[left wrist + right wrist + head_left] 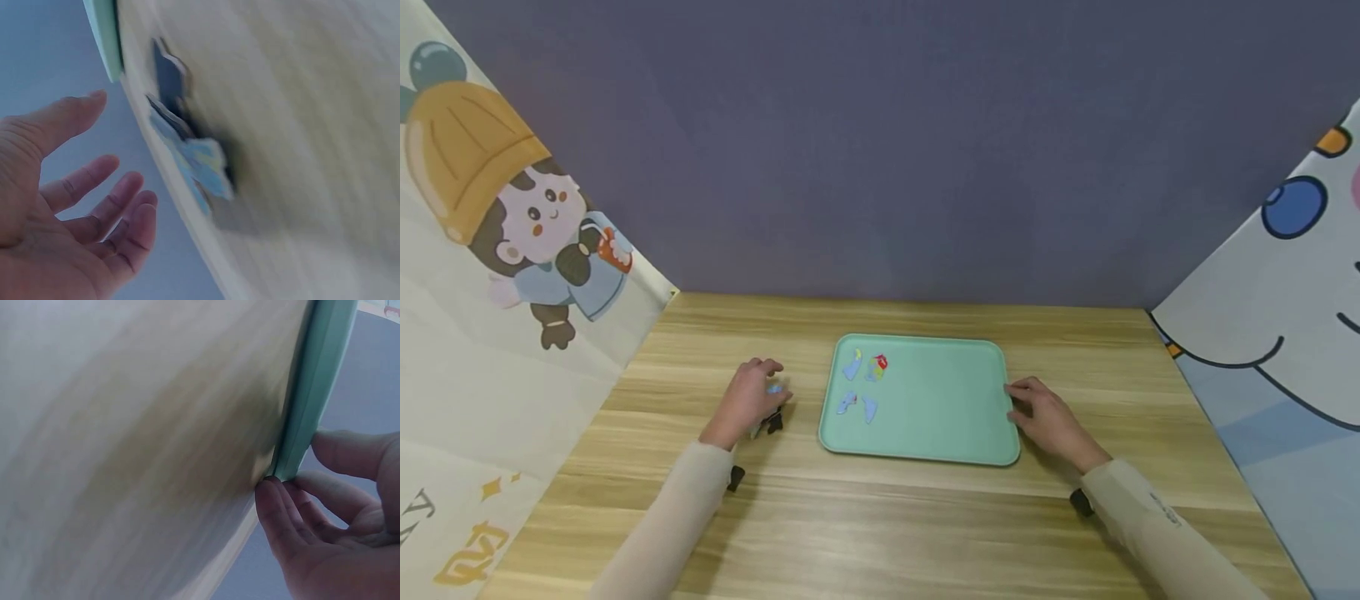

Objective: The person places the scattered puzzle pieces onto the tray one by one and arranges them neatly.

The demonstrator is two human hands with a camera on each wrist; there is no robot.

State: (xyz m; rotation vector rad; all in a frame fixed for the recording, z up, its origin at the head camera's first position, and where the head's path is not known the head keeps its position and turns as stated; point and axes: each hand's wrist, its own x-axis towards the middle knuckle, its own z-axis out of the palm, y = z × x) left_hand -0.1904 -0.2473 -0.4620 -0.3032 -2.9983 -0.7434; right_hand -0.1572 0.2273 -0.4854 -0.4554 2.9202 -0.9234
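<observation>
Over a small pile of puzzle pieces (pixel 772 422) on the table, left of the tray, my left hand (pixel 749 402) hovers with its fingers loosely bent and apart. In the left wrist view nothing is between those fingers; the light blue printed puzzle pieces (pixel 206 165) lie overlapping, and one dark puzzle piece (pixel 169 78) shows beside them. My right hand (pixel 1048 422) grips the right edge of a mint green tray (pixel 940 400). From the right wrist, the thumb is against the tray's rim (pixel 315 394) and the fingertips are at its lower edge.
Several separate puzzle pieces (pixel 852 366) lie on the tray's left part, mostly light blue, one with red and yellow. The wood-grain table (pixel 880 517) ends at a dark blue back wall (pixel 910 150). Printed cartoon panels (pixel 542 225) flank both sides.
</observation>
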